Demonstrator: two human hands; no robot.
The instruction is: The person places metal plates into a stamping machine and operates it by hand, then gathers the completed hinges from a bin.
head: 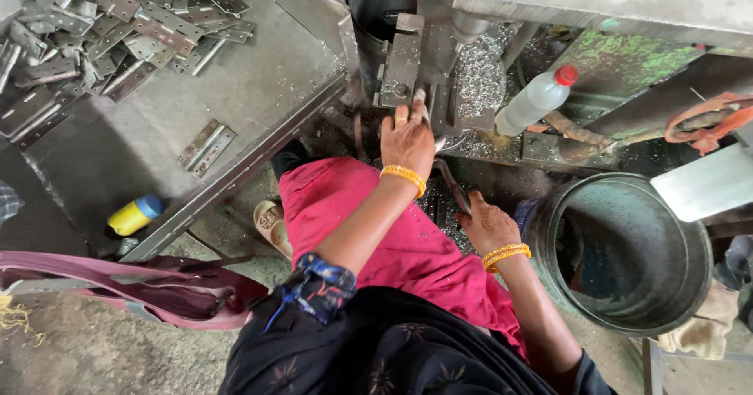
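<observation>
My left hand (408,138) reaches up to a grey metal fixture (401,61) on the machine. Its fingertips rest on a small metal piece at the fixture's lower edge, and I cannot tell whether they pinch it. My right hand (486,224) is lower and to the right, closed around the end of a dark curved lever (451,177) that runs up toward the machine. Both wrists wear yellow bangles. Metal shavings (478,73) lie heaped just right of the fixture. My pink-clad lap (376,230) is under both arms.
Several flat metal hinges (118,26) are piled on a steel tray at top left, with a single hinge (205,145) apart. A yellow bottle (135,214) lies below the tray edge. A red-capped plastic bottle (537,97), a round metal bucket (627,316) and a pink bag (133,289) stand nearby.
</observation>
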